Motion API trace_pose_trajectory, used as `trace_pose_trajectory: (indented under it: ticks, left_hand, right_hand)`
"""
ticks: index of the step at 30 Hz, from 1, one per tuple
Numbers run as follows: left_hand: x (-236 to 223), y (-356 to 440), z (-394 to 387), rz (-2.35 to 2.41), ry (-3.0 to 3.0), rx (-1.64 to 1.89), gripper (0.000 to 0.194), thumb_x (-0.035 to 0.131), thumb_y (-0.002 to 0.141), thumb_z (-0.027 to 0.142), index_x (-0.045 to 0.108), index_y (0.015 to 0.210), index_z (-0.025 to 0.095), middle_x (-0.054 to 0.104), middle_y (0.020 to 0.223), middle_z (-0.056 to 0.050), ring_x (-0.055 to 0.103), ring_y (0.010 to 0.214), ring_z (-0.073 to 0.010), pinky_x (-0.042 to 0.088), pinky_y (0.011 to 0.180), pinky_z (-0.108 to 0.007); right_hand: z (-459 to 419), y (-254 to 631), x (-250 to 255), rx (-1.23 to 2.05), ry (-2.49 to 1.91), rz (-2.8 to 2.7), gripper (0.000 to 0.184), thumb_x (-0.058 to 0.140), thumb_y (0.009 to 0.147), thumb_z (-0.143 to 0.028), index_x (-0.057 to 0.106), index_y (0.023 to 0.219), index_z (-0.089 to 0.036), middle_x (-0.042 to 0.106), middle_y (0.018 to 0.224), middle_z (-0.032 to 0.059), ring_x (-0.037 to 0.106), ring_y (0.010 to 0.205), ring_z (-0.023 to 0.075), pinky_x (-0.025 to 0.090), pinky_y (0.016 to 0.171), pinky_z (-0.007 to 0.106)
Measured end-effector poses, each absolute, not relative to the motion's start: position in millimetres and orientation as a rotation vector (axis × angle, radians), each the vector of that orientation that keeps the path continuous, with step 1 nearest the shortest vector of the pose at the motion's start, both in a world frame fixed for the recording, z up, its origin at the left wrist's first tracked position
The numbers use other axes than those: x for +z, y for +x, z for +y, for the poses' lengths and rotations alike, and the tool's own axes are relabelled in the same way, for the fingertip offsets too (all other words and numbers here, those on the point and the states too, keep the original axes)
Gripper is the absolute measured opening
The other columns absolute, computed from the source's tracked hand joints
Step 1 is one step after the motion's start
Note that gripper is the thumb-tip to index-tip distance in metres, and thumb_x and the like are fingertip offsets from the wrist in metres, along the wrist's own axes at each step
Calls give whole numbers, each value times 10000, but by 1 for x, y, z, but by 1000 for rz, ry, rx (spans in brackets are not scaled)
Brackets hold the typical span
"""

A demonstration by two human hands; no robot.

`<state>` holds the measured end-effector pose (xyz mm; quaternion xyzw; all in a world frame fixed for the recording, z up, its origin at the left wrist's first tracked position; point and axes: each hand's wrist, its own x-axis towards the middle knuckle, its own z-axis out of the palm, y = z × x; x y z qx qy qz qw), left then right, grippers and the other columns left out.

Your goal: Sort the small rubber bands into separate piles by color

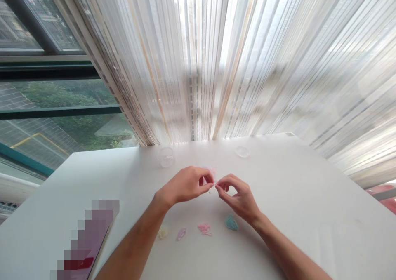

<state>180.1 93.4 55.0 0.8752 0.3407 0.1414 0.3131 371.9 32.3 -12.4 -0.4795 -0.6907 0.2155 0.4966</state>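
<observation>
My left hand [193, 184] and my right hand [237, 195] meet over the middle of the white table [297, 214], thumb and forefinger pinched on each. Between the fingertips is something tiny and pale, too small to name. Behind my left fingers lies a partly hidden pink patch [213, 172] of what look like small elastic bands. Nearer to me, a row of small loopy heaps lies on the table: pale yellow [163, 233], lilac [181, 234], pink [204, 229] and teal [231, 222]. My left forearm is right beside the yellow heap.
A clear round tub [166, 156] stands at the back, left of my hands. To its right lies a clear round lid [243, 151]. A flat, partly blurred-out object [93, 238] rests at the left front. Striped curtains [192, 65] hang along the table's far edge, beside a window [62, 90].
</observation>
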Motion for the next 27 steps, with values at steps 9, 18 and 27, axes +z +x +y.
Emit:
trace_pose_trajectory:
  ticks: [9, 18, 27]
  left_hand:
    - [61, 176, 93, 848, 2241, 419, 156, 586, 895, 291, 707, 892, 193, 710, 784, 2, 636, 702, -131, 476, 650, -223]
    - [84, 155, 78, 958, 2226, 466, 111, 621, 828, 228, 723, 852, 189, 699, 745, 12, 617, 686, -126, 468, 643, -212]
    - [81, 148, 37, 1002, 2242, 434, 125, 600, 822, 217, 723, 828, 191, 702, 741, 5, 610, 694, -139, 462, 647, -229]
  right_hand:
    - [32, 373, -13, 547, -1167, -1692, 109, 611, 876, -253, 653, 793, -195, 636, 735, 24, 594, 649, 148, 514, 621, 283]
    - [27, 368, 2, 724, -1070, -1665, 195, 672, 875, -309, 682, 1036, -200, 722, 932, 51, 658, 765, 155, 561, 711, 298]
    - [-7, 345, 21, 647, -1039, -1756, 116, 586, 909, -236, 692, 867, -213, 701, 758, 16, 624, 681, 149, 528, 653, 273]
